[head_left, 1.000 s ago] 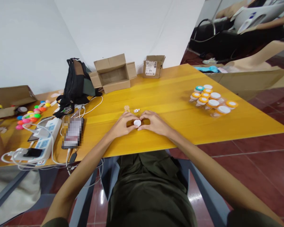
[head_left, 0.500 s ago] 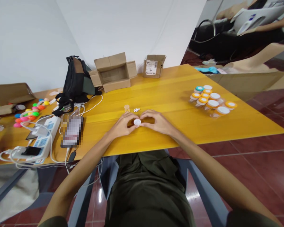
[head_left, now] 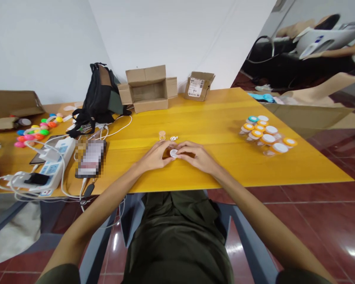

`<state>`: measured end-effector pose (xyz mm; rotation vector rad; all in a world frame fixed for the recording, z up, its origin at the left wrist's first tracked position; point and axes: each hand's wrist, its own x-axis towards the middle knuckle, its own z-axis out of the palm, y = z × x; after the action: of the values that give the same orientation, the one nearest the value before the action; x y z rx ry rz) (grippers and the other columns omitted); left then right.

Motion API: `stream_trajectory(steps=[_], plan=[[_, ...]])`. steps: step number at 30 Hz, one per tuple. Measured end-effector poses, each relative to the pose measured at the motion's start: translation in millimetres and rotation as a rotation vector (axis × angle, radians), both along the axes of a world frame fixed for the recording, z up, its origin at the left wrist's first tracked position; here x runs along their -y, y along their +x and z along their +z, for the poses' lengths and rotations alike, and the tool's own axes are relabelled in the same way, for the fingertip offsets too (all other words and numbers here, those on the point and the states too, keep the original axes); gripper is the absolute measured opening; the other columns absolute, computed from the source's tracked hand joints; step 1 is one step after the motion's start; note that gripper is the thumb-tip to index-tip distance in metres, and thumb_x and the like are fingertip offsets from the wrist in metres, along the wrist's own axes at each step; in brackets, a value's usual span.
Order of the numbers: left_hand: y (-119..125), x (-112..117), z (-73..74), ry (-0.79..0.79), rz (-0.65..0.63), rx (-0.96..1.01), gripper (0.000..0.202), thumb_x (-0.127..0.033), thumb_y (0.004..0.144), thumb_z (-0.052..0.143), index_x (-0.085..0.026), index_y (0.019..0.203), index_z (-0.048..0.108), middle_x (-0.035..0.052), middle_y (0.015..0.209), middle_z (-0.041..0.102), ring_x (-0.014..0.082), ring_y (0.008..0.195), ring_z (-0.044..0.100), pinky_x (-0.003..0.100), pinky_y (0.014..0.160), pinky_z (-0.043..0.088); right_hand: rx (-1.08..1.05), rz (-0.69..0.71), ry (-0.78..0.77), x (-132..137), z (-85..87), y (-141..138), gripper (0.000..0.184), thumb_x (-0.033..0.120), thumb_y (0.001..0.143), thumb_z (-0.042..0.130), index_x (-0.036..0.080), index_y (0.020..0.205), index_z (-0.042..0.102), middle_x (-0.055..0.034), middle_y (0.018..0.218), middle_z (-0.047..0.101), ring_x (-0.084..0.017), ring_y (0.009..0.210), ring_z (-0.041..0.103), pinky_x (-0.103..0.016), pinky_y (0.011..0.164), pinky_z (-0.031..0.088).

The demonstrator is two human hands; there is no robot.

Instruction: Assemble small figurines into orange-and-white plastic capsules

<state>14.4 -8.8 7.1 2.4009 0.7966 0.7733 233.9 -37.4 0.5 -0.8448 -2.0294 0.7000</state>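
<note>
A small white round lid (head_left: 173, 153) is pinched at the table's near middle between my two hands. My left hand (head_left: 156, 156) is closed around its left side, thumb at the near edge. From the right, the fingertips and thumb of my right hand (head_left: 197, 155) close on the lid's rim. Whatever lies beneath the lid is mostly hidden by the fingers. Just beyond my fingertips lie a small white piece with dark spots (head_left: 173, 138) and a little clear, peach-tinted piece (head_left: 162, 135).
Several clear jars with orange, white and teal lids (head_left: 268, 138) stand at the right. To the left are a phone (head_left: 91, 158), a power strip (head_left: 57, 161) with cables, a black backpack (head_left: 99, 98) and colourful balls (head_left: 37, 134). Cardboard boxes (head_left: 150, 105) line the back.
My right fingers have shifted from the far side onto the lid's right edge. The lid looks slightly more tilted. The whole view has turned a little.
</note>
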Motion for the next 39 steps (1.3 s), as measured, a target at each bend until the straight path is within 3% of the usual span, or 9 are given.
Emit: stream_trajectory(steps=[4,11,16,20,26,33,39], plan=[[1.0,-0.1,-2.8,-0.085,-0.015,0.102,0.036,-0.026,0.087,0.068,-0.02,0.121,0.06,0.0084,0.113,0.073,0.022,0.102,0.07,0.042,0.094,0.057,-0.016,-0.012,-0.016,0.6,-0.1,0.5,0.016,0.037,0.096,0.064,0.028,0.095,0.078,-0.0054,0.1,0.076,-0.023,0.093,0.072,-0.041,0.086,0.059],[7.4,-0.1,-5.7,-0.263,0.012,0.352,0.039,-0.025,0.084,0.072,-0.018,0.121,0.062,0.0096,0.11,0.073,0.0183,0.093,0.07,0.036,0.087,0.057,-0.067,-0.073,-0.1,3.9,3.0,-1.7,0.02,0.043,0.092,0.068,0.027,0.083,0.075,-0.0056,0.099,0.077,-0.024,0.095,0.073,-0.044,0.088,0.06],[7.1,-0.7,-2.3,-0.325,0.016,0.384,0.021,-0.028,0.084,0.075,-0.017,0.102,0.07,0.0056,0.096,0.073,0.016,0.084,0.068,0.033,0.082,0.057,-0.214,-0.108,-0.288,2.6,-4.8,-5.5,0.032,0.056,0.084,0.073,0.024,0.089,0.069,-0.0045,0.094,0.078,-0.022,0.088,0.076,-0.04,0.084,0.064],[6.4,-1.6,-0.1,-0.323,0.011,0.42,0.025,-0.033,0.08,0.08,-0.018,0.099,0.074,0.0061,0.099,0.073,0.0167,0.086,0.068,0.033,0.081,0.057,-0.282,-0.104,-0.354,0.9,-7.3,-6.3,0.039,0.057,0.079,0.077,0.025,0.095,0.064,-0.0059,0.099,0.078,-0.022,0.091,0.076,-0.04,0.086,0.064],[7.1,-1.7,-1.4,-0.322,0.034,0.443,0.022,-0.03,0.081,0.08,-0.019,0.099,0.076,0.005,0.095,0.074,0.0166,0.085,0.07,0.034,0.084,0.058,-0.276,-0.078,-0.312,2.9,-3.0,-6.4,0.04,0.055,0.082,0.076,0.026,0.107,0.066,-0.0059,0.101,0.078,-0.022,0.094,0.077,-0.041,0.087,0.064],[9.2,-3.1,-6.1,-0.39,0.055,0.511,0.022,-0.031,0.081,0.08,-0.019,0.1,0.079,0.0069,0.1,0.074,0.0185,0.093,0.071,0.035,0.085,0.058,-0.248,-0.131,-0.219,7.7,-0.6,-7.5,0.03,0.05,0.085,0.075,0.027,0.105,0.073,-0.0047,0.102,0.079,-0.023,0.093,0.077,-0.043,0.089,0.064],[11.4,-4.2,-8.5,-0.567,0.0,0.581,0.032,-0.03,0.074,0.086,-0.02,0.103,0.079,0.0077,0.109,0.076,0.0191,0.092,0.075,0.039,0.09,0.061,-0.216,-0.171,-0.167,9.7,0.7,-6.1,0.027,0.047,0.089,0.072,0.028,0.108,0.075,-0.0055,0.105,0.078,-0.024,0.093,0.076,-0.045,0.09,0.064]])
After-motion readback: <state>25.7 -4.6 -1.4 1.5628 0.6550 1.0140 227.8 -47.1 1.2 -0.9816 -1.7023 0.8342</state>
